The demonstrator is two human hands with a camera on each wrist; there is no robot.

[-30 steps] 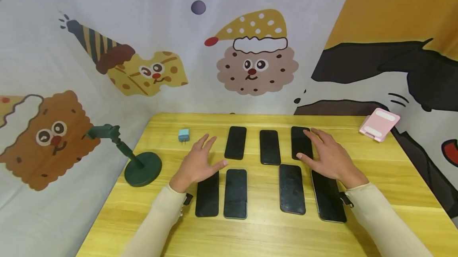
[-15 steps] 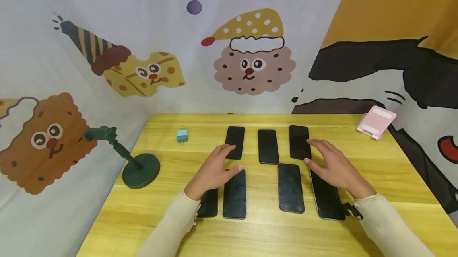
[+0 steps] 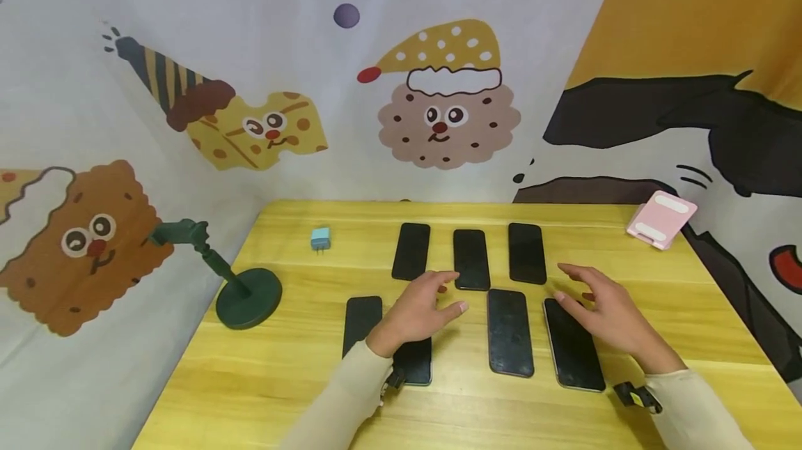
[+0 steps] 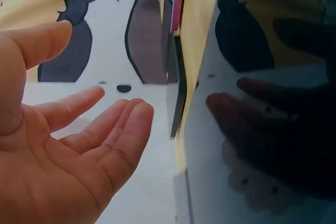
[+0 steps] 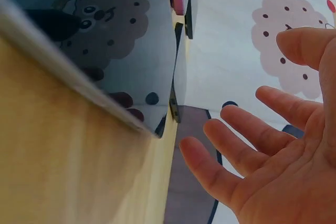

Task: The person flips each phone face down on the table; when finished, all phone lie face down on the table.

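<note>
While both hands hover over the table | stand, plug far left | left hand fingers loose, holding nothing, above near-row phone | left wrist view shows its reflection on that glass | right hand relaxed, empty, over rightmost phone | pink holder far right

Three phones behind four phones
</note>
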